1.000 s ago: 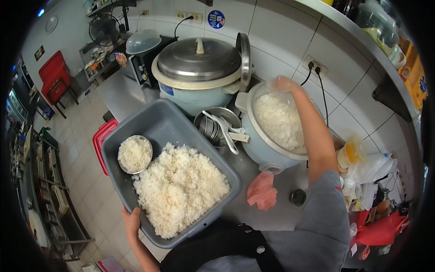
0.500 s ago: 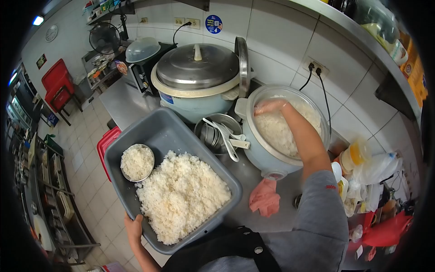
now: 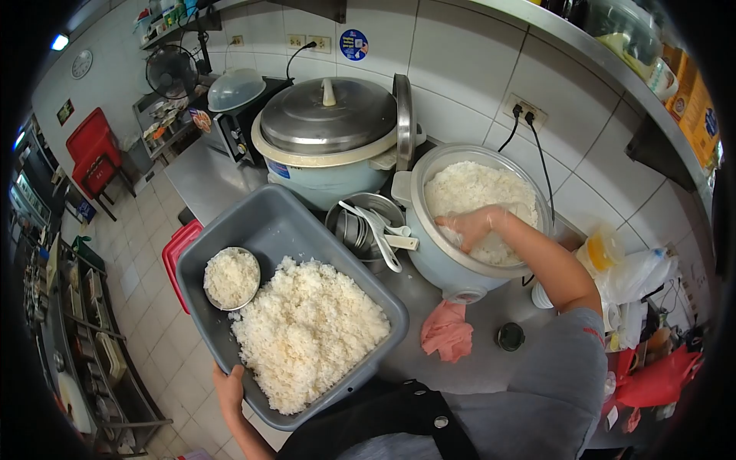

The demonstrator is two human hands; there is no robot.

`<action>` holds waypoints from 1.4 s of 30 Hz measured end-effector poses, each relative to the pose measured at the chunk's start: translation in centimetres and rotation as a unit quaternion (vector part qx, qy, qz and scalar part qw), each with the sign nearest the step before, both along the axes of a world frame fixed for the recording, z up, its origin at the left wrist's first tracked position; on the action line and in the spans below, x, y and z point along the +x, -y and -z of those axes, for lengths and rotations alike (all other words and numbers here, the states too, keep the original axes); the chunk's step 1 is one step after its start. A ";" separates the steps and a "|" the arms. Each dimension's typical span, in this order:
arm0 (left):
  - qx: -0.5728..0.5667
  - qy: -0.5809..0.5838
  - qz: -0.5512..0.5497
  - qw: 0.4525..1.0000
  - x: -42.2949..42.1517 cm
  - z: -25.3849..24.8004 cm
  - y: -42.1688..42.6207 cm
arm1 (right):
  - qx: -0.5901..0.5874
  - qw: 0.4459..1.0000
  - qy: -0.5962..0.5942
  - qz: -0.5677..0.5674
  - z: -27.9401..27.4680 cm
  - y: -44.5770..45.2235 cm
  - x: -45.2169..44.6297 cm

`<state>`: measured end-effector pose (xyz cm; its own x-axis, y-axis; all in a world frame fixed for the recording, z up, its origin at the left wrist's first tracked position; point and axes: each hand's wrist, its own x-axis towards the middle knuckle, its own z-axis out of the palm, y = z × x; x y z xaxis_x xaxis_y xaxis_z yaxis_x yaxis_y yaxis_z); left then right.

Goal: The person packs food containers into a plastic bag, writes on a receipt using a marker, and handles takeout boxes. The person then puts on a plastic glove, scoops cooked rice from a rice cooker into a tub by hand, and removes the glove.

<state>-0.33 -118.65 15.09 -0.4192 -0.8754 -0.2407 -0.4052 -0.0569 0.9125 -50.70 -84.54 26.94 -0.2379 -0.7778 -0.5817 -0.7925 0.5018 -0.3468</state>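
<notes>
My left hand point(image 3: 228, 389) is wrapped round the rim of a grey plastic tub point(image 3: 222, 192), its thumb over the edge. In the tub lie a big heap of cooked rice point(image 3: 307, 337) and a round metal bowl point(image 3: 255, 296) filled with rice point(image 3: 230, 277). My right hand point(image 3: 474, 225), in what looks like a clear plastic glove, is inside a light blue rice cooker point(image 3: 429, 249), at its near left side. Its fingers are apart and point down against the cooked rice point(image 3: 471, 188); the fingertips are partly hidden.
Between tub and cooker stands a metal pot point(image 3: 331, 224) with white ladles point(image 3: 376, 230). A second, lidded rice cooker point(image 3: 330, 180) is behind. A pink cloth point(image 3: 447, 332) and a dark round jar point(image 3: 510, 336) lie on the steel counter point(image 3: 406, 360).
My right hand has moved from the far left of the cooker toward its near side, uncovering the rice behind. The dark jar shows more fully. My left hand keeps its hold.
</notes>
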 end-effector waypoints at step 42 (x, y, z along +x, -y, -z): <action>-0.004 0.018 0.007 1.000 0.4 -0.7 -0.3 | -0.330 0.939 -0.034 -0.090 6.5 24.1 19.3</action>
<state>0.05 -118.32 15.82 -0.4233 -0.8713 -0.2482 -0.4386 -0.0426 0.8977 -31.37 -108.62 20.43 -0.0864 -0.9948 0.0533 -0.8756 0.0503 -0.4804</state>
